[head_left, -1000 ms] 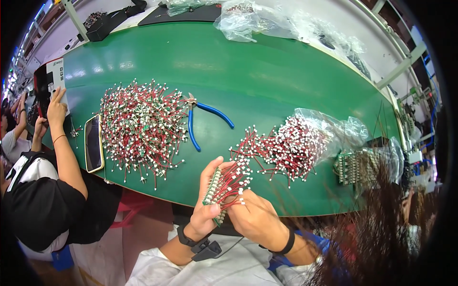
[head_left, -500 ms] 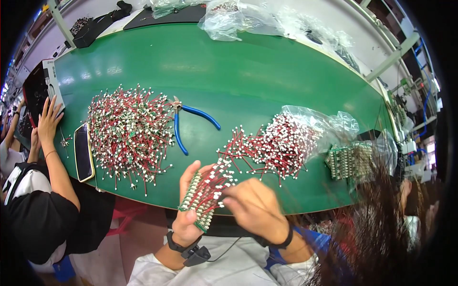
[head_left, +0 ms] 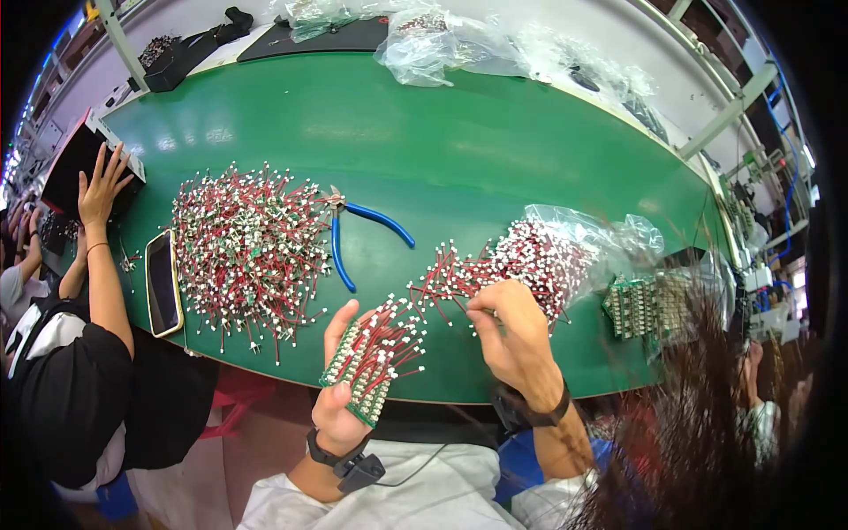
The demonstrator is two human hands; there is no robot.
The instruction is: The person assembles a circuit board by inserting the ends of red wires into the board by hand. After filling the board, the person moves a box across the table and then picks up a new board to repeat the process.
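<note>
My left hand (head_left: 338, 402) grips a green circuit board panel (head_left: 358, 375), thumb at its near edge and fingers behind. Rows of small white connectors cover the panel, and many red cables with white plugs stand up from it, leaning right. At the near left edge of a heap of loose red cables (head_left: 534, 261), my right hand (head_left: 517, 340) has thumb and forefinger pinched together on what looks like one red cable. Most of that cable is hidden by the fingers. The heap spills out of a clear plastic bag (head_left: 605, 238).
Left of centre lies a big pile of small boards with red cables (head_left: 247, 256), between a phone (head_left: 162, 283) and blue-handled cutters (head_left: 343, 234). More board panels (head_left: 649, 305) are stacked at right. A co-worker's hand (head_left: 99, 190) touches a dark box (head_left: 75, 168). Plastic bags (head_left: 442, 44) line the back.
My right hand has left the panel and moved right and away to the cable heap. The panel in my left hand has shifted slightly left. The co-worker's hand and the box have moved.
</note>
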